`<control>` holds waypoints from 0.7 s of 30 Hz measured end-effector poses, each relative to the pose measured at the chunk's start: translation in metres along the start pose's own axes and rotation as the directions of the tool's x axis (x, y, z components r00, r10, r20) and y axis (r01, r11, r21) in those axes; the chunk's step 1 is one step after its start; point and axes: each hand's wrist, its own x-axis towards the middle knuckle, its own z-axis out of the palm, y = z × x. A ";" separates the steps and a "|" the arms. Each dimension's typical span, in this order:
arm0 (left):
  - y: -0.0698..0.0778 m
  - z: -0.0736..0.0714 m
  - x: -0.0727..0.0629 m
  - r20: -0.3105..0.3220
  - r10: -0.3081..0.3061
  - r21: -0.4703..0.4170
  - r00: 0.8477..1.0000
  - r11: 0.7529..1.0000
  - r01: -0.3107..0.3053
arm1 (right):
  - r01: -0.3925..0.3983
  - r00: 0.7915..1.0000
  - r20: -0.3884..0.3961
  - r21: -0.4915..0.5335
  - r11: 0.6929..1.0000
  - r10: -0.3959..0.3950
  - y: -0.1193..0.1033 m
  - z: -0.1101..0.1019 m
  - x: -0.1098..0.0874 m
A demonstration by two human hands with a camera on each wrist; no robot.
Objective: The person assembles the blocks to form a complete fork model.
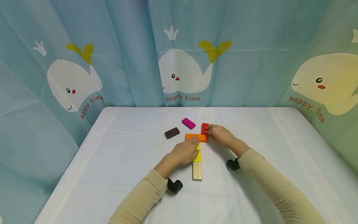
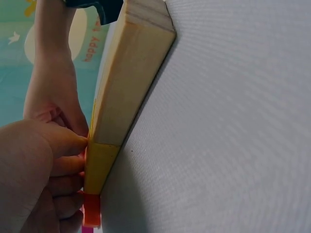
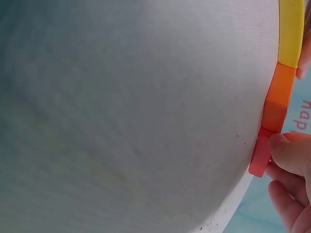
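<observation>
In the head view several flat blocks make a T-like figure on the white table. A natural wood block (image 1: 197, 171) lies nearest me, a yellow block (image 1: 198, 158) beyond it, and an orange block (image 1: 203, 138) crosswise at the far end. My left hand (image 1: 184, 152) rests over the yellow and orange blocks, fingers extended, partly hiding both. At the orange block's right end, a red block (image 1: 204, 126) points away from me. The thumb and fingers of my right hand (image 1: 221, 136) pinch it, and the right wrist view shows its end meeting the orange block.
A magenta block (image 1: 188, 123) and a dark brown block (image 1: 172, 133) lie apart, beyond and left of the figure. Black wrist mounts (image 1: 174, 186) hang under both forearms. Behind the table's far edge stands a blue whale-print curtain (image 1: 134, 62).
</observation>
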 end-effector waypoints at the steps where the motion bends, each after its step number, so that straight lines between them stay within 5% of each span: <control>1: 0.000 0.000 0.000 0.000 0.000 0.000 1.000 1.000 0.000 | 0.000 1.000 0.001 -0.002 1.000 0.000 0.000 0.000 0.000; 12: 0.001 -0.006 0.001 0.005 -0.006 0.023 1.000 1.000 0.006 | 0.025 1.000 -0.008 0.008 1.000 -0.025 -0.002 -0.003 0.000; 21: 0.002 -0.017 0.013 -0.071 -0.030 0.000 0.997 1.000 0.030 | -0.027 1.000 -0.014 0.056 0.998 0.028 -0.007 -0.009 0.001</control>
